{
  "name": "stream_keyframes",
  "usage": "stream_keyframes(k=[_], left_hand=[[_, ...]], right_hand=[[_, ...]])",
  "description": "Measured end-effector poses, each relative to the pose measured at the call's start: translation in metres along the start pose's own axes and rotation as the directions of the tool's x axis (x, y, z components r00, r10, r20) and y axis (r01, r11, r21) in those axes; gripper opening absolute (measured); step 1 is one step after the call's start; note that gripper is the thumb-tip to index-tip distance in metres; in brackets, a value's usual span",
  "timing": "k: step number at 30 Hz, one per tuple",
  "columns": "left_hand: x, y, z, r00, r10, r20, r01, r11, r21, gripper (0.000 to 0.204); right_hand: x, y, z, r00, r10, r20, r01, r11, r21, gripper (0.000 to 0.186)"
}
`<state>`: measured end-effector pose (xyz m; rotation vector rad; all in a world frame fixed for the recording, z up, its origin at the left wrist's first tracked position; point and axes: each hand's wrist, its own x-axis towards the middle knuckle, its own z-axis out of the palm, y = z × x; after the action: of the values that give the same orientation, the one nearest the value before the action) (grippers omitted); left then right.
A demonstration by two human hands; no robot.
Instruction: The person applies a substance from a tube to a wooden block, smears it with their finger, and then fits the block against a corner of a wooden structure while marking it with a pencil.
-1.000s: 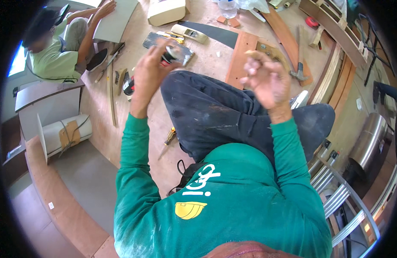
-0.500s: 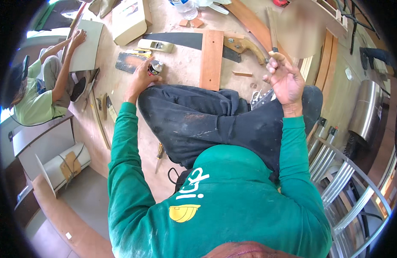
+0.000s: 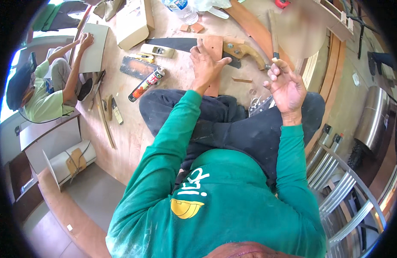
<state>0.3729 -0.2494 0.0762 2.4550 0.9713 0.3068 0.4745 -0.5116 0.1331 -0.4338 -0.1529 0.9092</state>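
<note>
Pressing flat on a reddish-brown rectangular wooden board (image 3: pixel 214 51), the left hand (image 3: pixel 205 64) spreads its fingers, clamped on nothing, seemingly to pin the piece to the plywood floor (image 3: pixel 172 81). The board lies just ahead of the person's knees, crossing a wooden-handled handsaw with a dark blade (image 3: pixel 194 44). The right hand (image 3: pixel 286 86) hovers above the knee, fingers loosely curled and apart, holding nothing I can make out. A red-and-white cylindrical tube (image 3: pixel 147 84) lies nearby to the left.
</note>
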Motion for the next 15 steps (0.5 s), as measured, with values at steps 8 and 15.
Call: stream_keyframes(k=[8, 15], left_hand=[[0.016, -0.001, -0.030, 0.997, 0.064, 0.048, -0.051, 0.972, -0.229, 0.120], [-0.044, 0.001, -0.132, 0.939, 0.292, 0.180, -0.029, 0.590, -0.807, 0.093]], right_hand=[[-0.004, -0.003, 0.031, 0.996, -0.078, -0.032, 0.068, 0.965, -0.254, 0.053], [0.009, 0.030, 0.129, 0.976, 0.030, 0.214, 0.139, 0.673, -0.727, 0.044]])
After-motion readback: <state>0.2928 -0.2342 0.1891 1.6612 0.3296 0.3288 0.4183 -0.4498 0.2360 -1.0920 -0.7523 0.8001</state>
